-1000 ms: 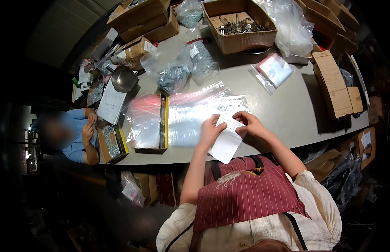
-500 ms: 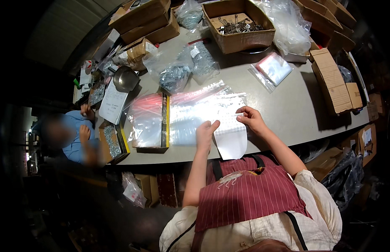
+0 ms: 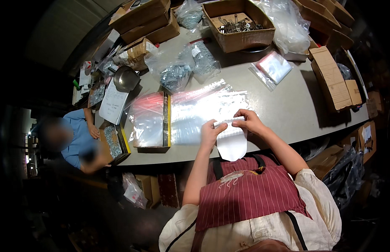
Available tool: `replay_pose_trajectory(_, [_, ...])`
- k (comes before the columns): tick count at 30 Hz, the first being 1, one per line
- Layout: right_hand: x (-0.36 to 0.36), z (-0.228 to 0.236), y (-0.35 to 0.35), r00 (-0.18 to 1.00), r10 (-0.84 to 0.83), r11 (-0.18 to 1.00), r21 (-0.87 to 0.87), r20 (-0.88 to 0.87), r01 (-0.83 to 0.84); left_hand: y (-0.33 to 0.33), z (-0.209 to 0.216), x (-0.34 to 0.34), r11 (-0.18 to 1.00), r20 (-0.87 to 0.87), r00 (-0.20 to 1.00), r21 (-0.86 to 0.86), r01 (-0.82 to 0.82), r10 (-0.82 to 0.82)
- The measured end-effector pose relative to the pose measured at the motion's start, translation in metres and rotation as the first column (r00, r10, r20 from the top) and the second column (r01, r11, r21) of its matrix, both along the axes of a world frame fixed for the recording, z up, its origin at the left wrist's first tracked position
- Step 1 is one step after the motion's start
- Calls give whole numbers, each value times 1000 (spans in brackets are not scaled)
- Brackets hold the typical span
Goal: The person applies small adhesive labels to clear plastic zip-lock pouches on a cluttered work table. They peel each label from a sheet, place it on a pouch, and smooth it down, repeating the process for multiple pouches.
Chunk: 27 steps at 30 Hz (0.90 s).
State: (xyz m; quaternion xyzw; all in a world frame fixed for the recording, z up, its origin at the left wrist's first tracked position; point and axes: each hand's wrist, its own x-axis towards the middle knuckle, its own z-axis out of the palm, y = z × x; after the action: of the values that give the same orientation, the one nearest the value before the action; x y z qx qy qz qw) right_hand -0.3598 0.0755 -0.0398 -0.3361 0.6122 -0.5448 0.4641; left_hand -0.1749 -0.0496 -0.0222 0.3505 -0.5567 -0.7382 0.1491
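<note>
A white sheet of small round stickers hangs at the table's near edge, its lower part smooth and its upper edge curled over. My left hand pinches the sheet's upper left side, thumb on top. My right hand grips the upper right, its thumb close to the left one. Just beyond the hands, flat clear zip bags lie overlapped in a shiny row. Left of them stands a shallow box filled with red-edged zip bags.
Bags of metal hardware lie farther back, beside a metal pan. A cardboard box of metal parts stands at the back. More zip bags lie to its right. A co-worker sits left, by a box of small parts.
My hands have come closer together, and the sheet's dotted upper part has curled over between them. The co-worker's hand has moved down to the box of small parts.
</note>
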Motion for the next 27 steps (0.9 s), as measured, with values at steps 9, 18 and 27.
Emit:
replay_pose_trajectory(9, [-3,-3,8,991,-27,1000,16,128,25,3,5,3,997,-80,995,49,-53,56])
replay_pose_trajectory(18, [-21,-18,13,999,15,998,63,-36,-12,6,10,0,995,-26,998,-76,-62,60])
replay_pose_trajectory(27, [-8,47,1,586,147,972,8,-797,-233,3,-3,2,929,100,992,-369,-38,81])
